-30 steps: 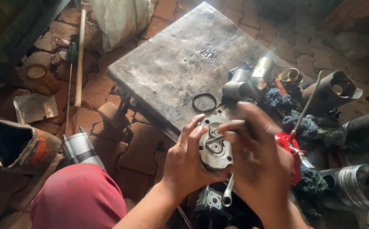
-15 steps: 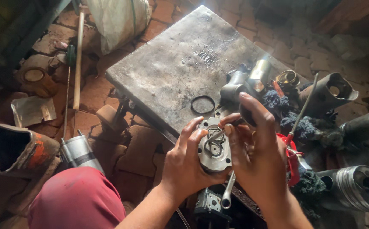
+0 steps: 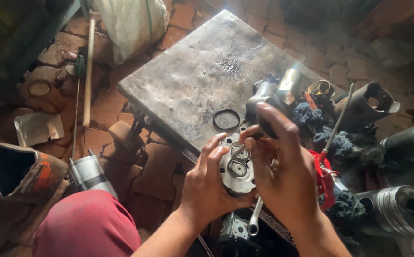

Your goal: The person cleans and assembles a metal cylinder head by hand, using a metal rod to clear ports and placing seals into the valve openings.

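My left hand (image 3: 206,185) grips a round grey metal pump housing (image 3: 237,170) from its left side, its open face up with a figure-eight cavity showing. My right hand (image 3: 283,164) curls over the housing's right side and holds a dark-handled tool (image 3: 262,124) whose thin metal tip rests in the cavity. A black rubber ring (image 3: 226,119) lies on the grey metal plate (image 3: 202,76) just beyond the housing. A steel wrench (image 3: 254,219) sticks out below my hands.
Metal engine parts crowd the right: a dark cylinder sleeve (image 3: 366,102), pistons (image 3: 402,209), a brass ring (image 3: 320,88), blue rags (image 3: 340,143). A wooden stick (image 3: 88,71), white sack (image 3: 131,21) and silver canister (image 3: 89,173) sit on the brick floor at left.
My right hand has shifted slightly so the tool tip now sits in the housing's cavity. The housing and my left hand have stayed nearly still.
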